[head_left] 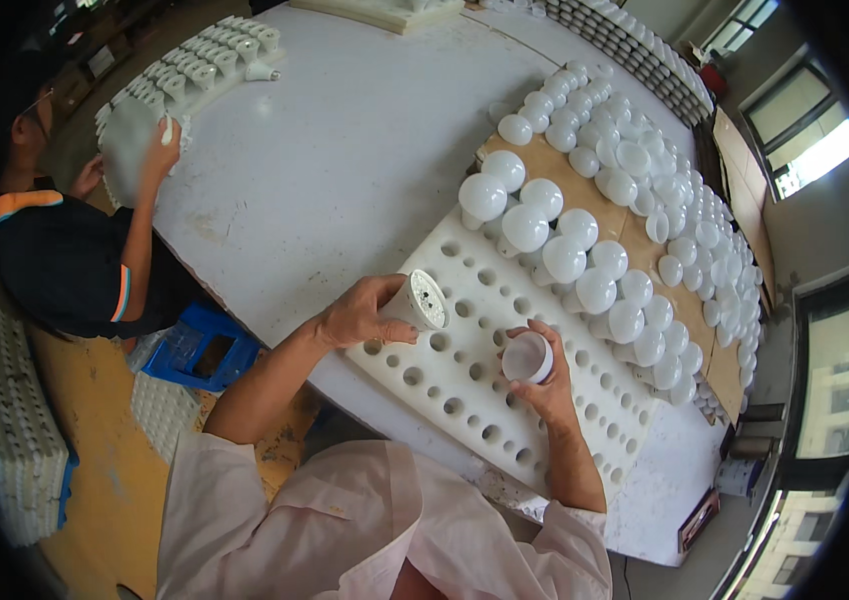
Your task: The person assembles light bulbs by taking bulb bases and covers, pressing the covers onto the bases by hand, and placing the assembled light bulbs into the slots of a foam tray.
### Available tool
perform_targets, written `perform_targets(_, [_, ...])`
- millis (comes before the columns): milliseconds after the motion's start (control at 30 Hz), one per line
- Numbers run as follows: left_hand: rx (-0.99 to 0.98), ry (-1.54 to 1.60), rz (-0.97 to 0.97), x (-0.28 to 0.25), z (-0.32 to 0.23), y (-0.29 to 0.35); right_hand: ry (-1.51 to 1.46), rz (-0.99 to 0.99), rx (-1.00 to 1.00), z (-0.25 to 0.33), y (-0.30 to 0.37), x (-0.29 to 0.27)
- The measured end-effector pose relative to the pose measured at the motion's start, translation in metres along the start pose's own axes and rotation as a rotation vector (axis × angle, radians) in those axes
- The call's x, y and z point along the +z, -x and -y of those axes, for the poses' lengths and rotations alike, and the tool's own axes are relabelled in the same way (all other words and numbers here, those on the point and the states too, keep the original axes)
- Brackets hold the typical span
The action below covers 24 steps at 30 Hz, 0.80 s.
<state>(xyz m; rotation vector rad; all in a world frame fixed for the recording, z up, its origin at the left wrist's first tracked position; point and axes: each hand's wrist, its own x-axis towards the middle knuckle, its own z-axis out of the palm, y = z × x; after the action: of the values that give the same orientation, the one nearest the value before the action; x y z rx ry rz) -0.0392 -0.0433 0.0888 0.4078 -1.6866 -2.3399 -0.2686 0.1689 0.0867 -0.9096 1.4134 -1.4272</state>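
My left hand (360,312) is closed around a white LED bulb base (423,303), its round face with small chips tilted up toward me. In my right hand (549,385) sits a white bulb cover (527,358), its open mouth facing me. The two parts are apart, both held above a white foam tray (465,404) with rows of round holes. Along the tray's far right side stand several assembled bulbs (565,258) with white domes up. What lies under my fingers is hidden.
Many loose white bulb covers (635,157) lie on brown cardboard (555,172) at the right. A co-worker (75,250) sits at the left by a tray of bulb bases (207,70). A blue stool (195,345) stands beside the table (305,150). Stacked trays (10,430) rise at the lower left.
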Motion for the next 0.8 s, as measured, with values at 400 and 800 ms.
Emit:
perform_targets(400, [-0.251, -0.248, 0.286, 0.056, 0.026, -0.025, 0.414, 0.077, -0.184, -0.011, 0.025, 0.004])
perform_targets(800, [-0.240, -0.342, 0.316, 0.058, 0.021, -0.028, 0.530, 0.152, -0.090, 0.000, 0.021, 0.015])
